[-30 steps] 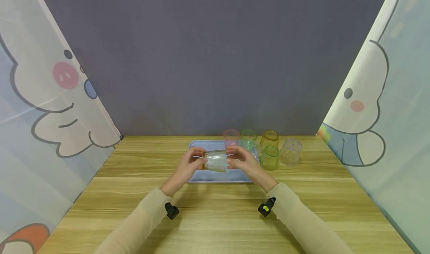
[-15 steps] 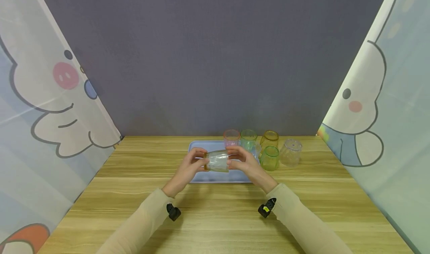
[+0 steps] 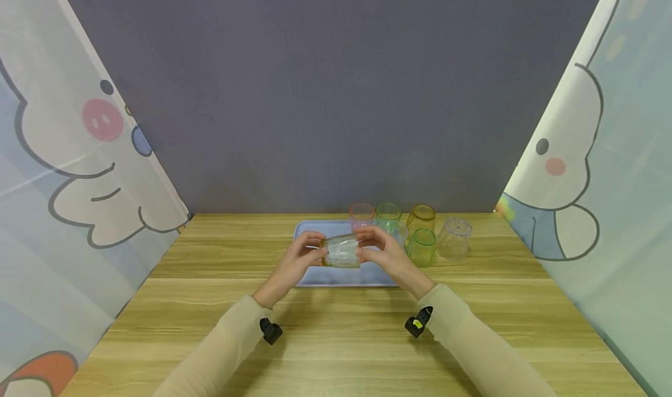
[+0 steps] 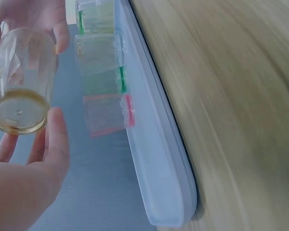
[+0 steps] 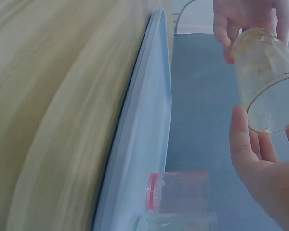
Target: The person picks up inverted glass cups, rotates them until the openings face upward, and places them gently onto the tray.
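A clear amber-tinted drinking glass (image 3: pixel 342 251) lies sideways in the air over the pale blue tray (image 3: pixel 336 278), held from both ends. My left hand (image 3: pixel 296 262) grips its base end between thumb and fingers. At the rim end, my right hand (image 3: pixel 387 253) pinches it the same way. The thick round base (image 4: pixel 20 111) faces my left palm in the left wrist view. In the right wrist view the open rim (image 5: pixel 274 106) faces my right palm. Behind the right hand, a pink-rimmed glass (image 3: pixel 362 211) and a green-rimmed glass (image 3: pixel 388 211) stand on the tray.
A clear glass (image 3: pixel 402 232) is partly hidden beside the right hand. Right of it stand an amber glass (image 3: pixel 422 215), a green glass (image 3: pixel 422 247) and an upside-down clear glass (image 3: pixel 454 239). A grey panel (image 3: pixel 336 94) rises behind the wooden table (image 3: pixel 336 338).
The glass has shifted slightly right and turned a little between the fingers. Both hands stay in nearly the same place, the left one slightly further right. The other glasses have not moved.
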A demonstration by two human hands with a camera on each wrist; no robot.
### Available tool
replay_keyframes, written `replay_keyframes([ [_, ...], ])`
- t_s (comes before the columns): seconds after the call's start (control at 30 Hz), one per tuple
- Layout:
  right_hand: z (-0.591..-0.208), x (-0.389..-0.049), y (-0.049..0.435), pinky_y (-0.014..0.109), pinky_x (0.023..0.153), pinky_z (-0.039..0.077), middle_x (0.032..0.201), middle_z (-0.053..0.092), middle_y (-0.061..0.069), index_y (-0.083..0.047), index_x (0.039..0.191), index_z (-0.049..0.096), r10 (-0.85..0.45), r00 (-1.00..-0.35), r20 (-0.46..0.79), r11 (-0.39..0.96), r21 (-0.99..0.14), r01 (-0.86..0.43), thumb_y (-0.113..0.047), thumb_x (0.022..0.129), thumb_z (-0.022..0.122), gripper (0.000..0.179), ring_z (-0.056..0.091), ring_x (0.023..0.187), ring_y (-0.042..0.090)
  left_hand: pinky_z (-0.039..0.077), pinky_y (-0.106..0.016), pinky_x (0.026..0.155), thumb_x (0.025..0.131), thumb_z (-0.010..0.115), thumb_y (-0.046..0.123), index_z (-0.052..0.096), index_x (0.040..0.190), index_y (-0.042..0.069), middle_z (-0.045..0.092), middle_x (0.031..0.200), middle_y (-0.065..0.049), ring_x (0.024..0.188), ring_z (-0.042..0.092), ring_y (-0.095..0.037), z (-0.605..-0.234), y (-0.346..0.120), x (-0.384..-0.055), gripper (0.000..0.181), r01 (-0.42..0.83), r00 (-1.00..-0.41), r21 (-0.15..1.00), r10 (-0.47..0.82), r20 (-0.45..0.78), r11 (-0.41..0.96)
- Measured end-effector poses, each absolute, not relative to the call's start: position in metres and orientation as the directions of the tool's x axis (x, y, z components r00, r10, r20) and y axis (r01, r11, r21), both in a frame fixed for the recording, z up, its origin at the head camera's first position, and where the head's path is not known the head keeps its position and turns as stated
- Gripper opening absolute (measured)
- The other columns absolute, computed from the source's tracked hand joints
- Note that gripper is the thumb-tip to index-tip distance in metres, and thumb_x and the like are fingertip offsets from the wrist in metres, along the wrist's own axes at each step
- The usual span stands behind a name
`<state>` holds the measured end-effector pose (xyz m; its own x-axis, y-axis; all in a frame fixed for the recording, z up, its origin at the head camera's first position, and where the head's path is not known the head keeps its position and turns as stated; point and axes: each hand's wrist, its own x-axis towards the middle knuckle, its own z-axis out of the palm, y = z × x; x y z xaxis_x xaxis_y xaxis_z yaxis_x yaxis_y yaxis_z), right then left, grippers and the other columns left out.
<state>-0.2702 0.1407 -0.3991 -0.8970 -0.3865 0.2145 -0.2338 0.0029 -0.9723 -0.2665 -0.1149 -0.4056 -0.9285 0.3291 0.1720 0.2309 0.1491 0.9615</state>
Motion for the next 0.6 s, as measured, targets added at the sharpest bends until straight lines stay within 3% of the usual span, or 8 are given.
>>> replay_keyframes([
  [0.07,-0.398,-0.271,0.141,0.056,0.089,0.054,0.135,0.051,0.024,0.002,0.145,0.048,-0.383,-0.898,0.217,0.022,-0.970,-0.244,-0.011,0.095,0.069,0.055,0.052,0.120,0.040,0.055,-0.045,0.092,0.102,0.063,0.024,0.057,0.133,0.009,0.054,0.133,-0.016,0.112,0.060,-0.030,-0.405,-0.115,-0.267,0.035,0.253,-0.923,0.951,0.339,0.183,0.175],
  [0.23,-0.395,-0.272,0.143,0.050,0.091,0.054,0.134,0.054,0.021,-0.002,0.144,0.051,-0.384,-0.896,0.225,0.114,-0.951,-0.288,-0.014,0.094,0.071,0.055,0.053,0.122,0.039,0.053,-0.050,0.091,0.102,0.064,0.025,0.059,0.132,0.011,0.058,0.130,-0.013,0.112,0.060,-0.030,-0.403,-0.117,-0.267,0.034,0.301,-0.917,0.910,0.349,0.194,0.286],
  [0.33,-0.393,-0.273,0.144,0.043,0.090,0.053,0.133,0.057,0.018,-0.006,0.142,0.054,-0.387,-0.893,0.231,0.172,-0.933,-0.316,-0.016,0.093,0.073,0.053,0.055,0.121,0.037,0.052,-0.049,0.091,0.101,0.065,0.026,0.060,0.131,0.014,0.061,0.127,-0.011,0.112,0.060,-0.029,-0.401,-0.118,-0.266,0.033,0.317,-0.919,0.883,0.342,0.196,0.346],
  [0.6,-0.384,-0.277,0.145,0.043,0.085,0.053,0.128,0.061,0.018,-0.006,0.135,0.059,-0.406,-0.874,0.268,0.304,-0.862,-0.405,-0.016,0.090,0.076,0.050,0.058,0.116,0.038,0.051,-0.042,0.087,0.100,0.066,0.021,0.063,0.126,0.012,0.065,0.114,-0.005,0.103,0.061,-0.020,-0.403,-0.121,-0.265,0.028,0.360,-0.914,0.825,0.342,0.218,0.436],
])
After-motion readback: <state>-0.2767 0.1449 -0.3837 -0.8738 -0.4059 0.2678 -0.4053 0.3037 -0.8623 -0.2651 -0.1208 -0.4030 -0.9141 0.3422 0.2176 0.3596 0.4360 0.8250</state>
